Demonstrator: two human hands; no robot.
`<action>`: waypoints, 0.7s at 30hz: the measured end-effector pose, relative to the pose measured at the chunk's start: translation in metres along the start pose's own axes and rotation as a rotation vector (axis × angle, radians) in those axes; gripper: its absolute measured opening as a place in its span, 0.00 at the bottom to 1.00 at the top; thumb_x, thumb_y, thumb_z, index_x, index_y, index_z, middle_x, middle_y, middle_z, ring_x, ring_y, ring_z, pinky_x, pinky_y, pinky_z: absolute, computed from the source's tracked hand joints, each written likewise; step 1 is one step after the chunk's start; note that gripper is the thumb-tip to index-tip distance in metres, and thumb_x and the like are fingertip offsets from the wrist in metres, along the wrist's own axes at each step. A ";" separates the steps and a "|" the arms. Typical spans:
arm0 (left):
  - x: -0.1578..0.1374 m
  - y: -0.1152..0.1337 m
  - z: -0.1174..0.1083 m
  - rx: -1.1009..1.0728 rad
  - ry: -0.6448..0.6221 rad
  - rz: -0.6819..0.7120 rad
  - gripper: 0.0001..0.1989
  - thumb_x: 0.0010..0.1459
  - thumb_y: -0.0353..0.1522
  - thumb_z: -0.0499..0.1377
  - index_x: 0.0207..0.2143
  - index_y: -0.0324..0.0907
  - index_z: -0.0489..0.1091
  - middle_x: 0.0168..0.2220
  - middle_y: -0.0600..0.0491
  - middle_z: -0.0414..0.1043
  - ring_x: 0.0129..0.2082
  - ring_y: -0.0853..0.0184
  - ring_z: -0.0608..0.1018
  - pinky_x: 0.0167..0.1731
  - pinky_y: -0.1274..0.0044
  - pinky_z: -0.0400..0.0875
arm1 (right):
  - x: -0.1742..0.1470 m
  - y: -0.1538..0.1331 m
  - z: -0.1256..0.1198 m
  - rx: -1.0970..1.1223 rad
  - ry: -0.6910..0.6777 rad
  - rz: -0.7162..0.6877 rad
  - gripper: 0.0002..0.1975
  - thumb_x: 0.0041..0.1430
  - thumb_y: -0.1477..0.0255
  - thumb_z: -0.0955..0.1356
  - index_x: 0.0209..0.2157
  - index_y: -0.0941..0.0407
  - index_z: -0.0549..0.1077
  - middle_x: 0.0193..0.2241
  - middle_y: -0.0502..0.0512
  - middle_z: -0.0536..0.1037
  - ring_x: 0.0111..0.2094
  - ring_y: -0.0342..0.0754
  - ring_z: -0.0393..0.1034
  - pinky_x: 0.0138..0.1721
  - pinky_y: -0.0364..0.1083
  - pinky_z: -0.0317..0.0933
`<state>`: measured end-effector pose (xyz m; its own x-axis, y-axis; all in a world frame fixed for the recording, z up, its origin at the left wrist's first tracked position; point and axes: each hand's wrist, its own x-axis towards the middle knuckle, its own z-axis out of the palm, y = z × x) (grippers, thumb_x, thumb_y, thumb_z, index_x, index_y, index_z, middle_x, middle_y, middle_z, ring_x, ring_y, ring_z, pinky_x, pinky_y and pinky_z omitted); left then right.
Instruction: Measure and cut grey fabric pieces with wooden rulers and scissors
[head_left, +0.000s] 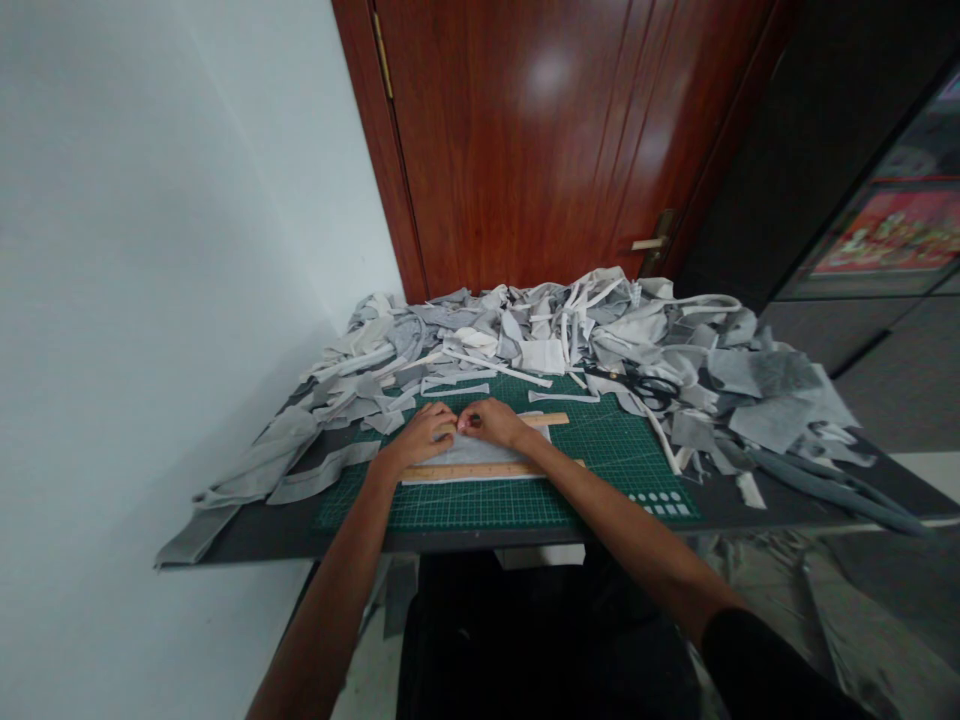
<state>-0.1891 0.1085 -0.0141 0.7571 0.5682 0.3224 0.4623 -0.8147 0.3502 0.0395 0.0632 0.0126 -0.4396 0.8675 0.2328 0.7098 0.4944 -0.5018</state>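
Left hand [430,432] and right hand [492,420] meet over grey cloth [478,450] on the green mat [619,440], a ruler [480,470] along its near side; their grip I cannot tell; strips [564,398] lie cut beyond, what remains unclear

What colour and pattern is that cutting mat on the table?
The mat is dark green with a pale grid; the head view shows it.

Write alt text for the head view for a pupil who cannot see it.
A person's left hand and right hand are close together on pale fabric with two wooden rulers, on a green mat. Behind are heaped grey and white scraps with black scissors at right, then a reddish-brown door.
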 end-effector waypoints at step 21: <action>0.003 -0.012 0.003 -0.027 0.005 0.010 0.17 0.61 0.27 0.58 0.51 0.46 0.77 0.47 0.48 0.72 0.50 0.59 0.74 0.54 0.64 0.70 | -0.065 0.051 -0.054 -0.150 0.035 0.142 0.06 0.60 0.73 0.73 0.38 0.53 0.85 0.36 0.54 0.86 0.36 0.48 0.79 0.34 0.41 0.60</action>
<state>-0.1907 0.1191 -0.0203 0.7590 0.5610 0.3304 0.4423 -0.8167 0.3706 0.1340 0.0350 0.0166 -0.3117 0.9291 0.1990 0.8382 0.3675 -0.4029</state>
